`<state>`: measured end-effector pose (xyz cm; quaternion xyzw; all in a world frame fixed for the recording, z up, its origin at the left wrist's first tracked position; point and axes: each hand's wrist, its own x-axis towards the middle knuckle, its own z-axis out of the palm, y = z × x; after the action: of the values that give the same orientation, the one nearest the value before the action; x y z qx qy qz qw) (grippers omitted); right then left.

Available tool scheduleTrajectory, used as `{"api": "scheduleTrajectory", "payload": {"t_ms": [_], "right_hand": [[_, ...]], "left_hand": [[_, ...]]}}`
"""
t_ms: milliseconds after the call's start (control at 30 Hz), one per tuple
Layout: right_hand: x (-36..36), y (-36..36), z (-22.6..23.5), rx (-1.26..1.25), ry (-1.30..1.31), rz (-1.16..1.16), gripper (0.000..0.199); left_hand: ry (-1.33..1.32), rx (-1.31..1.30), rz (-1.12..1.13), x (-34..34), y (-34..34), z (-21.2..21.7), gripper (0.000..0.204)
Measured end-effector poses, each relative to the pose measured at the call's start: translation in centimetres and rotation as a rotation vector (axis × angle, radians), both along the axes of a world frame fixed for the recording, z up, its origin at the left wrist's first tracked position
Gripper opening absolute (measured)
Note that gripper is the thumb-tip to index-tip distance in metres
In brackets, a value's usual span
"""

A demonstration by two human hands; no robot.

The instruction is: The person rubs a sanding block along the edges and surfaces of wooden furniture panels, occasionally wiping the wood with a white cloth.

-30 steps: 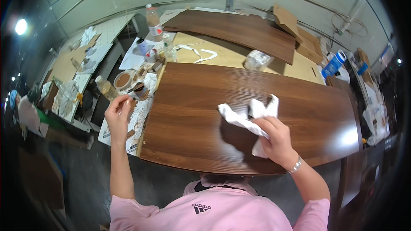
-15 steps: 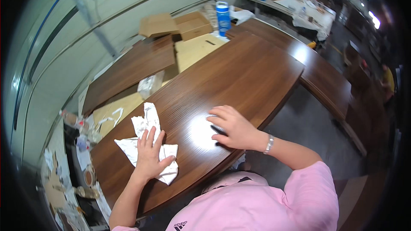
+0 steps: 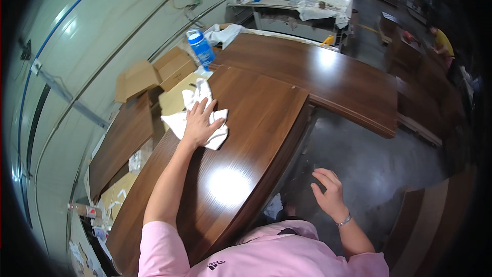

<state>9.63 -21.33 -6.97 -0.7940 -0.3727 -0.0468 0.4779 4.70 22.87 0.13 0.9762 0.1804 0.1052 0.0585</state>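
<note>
Status: our left hand (image 3: 201,125) lies flat, fingers spread, on a white cloth (image 3: 219,136), pressing rather than gripping it. Cloth is bunched near the far left edge of the brown wood-grain panel (image 3: 251,128), left of frame centre. That panel runs diagonally, lower left to upper centre.

Our right hand (image 3: 329,193) holds nothing, fingers loosely curled, clear of the panel; it shows against the dark floor (image 3: 348,143), lower right of centre.

Progress, our read: wiping is under way, not finished, since the cloth is down on the surface. We can't tell which stretches are done: no smears or dust we can make out, and glare washes out a patch at lower centre. Whatever is left, the cloth covers only a small area; the rest of the face is bare of it.

Around it: second brown panel (image 3: 353,90) just beyond, upper right of centre; blue bottle (image 3: 201,50) and open cardboard box (image 3: 177,66) upper left; another brown panel (image 3: 120,146) at left. Co-worker (image 3: 442,46) far upper right, well apart from us.
</note>
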Motion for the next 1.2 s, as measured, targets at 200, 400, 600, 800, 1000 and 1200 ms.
{"api": "scheduleTrajectory", "payload": {"t_ms": [200, 400, 600, 800, 1000, 1200], "right_hand": [[4.0, -2.0, -0.4, 0.070, 0.042, -0.165, 0.019], [8.7, -2.7, 0.8, 0.313, 0.117, -0.395, 0.015], [6.7, 2.1, 2.9, 0.144, -0.225, -0.088, 0.024], [-1.9, 10.3, 4.3, 0.192, -0.349, 0.816, 0.055], [-7.9, 14.3, 4.1, 0.167, -0.446, 1.238, 0.072], [-12.1, 15.1, 3.4, 0.033, -0.631, 1.026, 0.060]], "left_hand": [[-0.194, -0.102, -0.595, 14.2, -12.2, -0.6, 0.064], [0.244, -0.919, -1.182, 7.6, -28.0, 1.3, 0.032], [-0.293, -1.050, -0.217, 3.9, -13.1, 10.6, 0.030], [-0.320, -0.295, 0.479, -13.1, 6.0, 2.6, 0.030], [-0.497, -0.383, 0.465, -22.4, 7.4, -0.4, 0.030], [-0.406, -0.292, 0.525, -20.9, 5.6, 0.5, 0.037]]}}
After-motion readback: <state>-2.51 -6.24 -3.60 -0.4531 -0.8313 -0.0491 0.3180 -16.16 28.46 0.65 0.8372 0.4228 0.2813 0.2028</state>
